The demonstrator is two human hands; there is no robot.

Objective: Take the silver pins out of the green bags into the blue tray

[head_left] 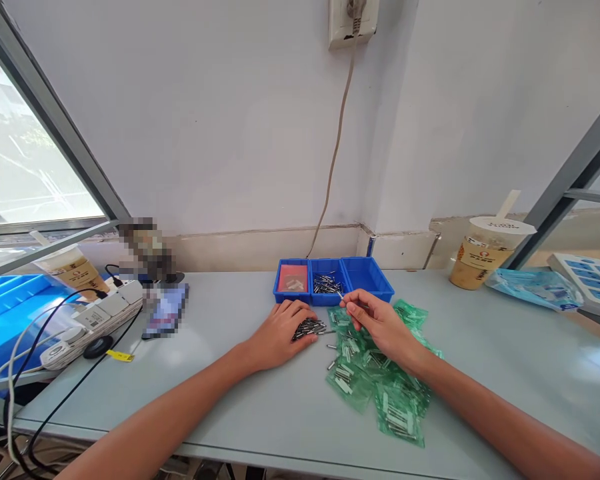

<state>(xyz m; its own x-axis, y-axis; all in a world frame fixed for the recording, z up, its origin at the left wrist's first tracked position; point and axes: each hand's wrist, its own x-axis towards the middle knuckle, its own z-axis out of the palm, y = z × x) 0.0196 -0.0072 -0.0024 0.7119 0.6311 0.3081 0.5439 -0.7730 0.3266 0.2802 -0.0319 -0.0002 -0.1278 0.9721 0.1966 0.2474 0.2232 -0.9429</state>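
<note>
My left hand (284, 337) lies on the table with its fingers apart, curved around a small pile of dark metal pins (307, 329). A few loose pins (331, 365) lie to the right of the pile. My right hand (375, 323) is closed in a pinch on a small metal pin (341, 295), just in front of the blue bins. Under and around that hand are several green plastic bags (353, 393) with metal pins inside. The middle blue bin (329, 301) holds many metal pins; the left blue bin (276, 287) holds a reddish packet (293, 275).
A third blue bin (391, 291) stands on the right of the row. Drink cups stand at the right (473, 267) and left. A power strip (97, 320) with cables and a phone (165, 310) lie at the left. A blue packet (535, 288) lies far right.
</note>
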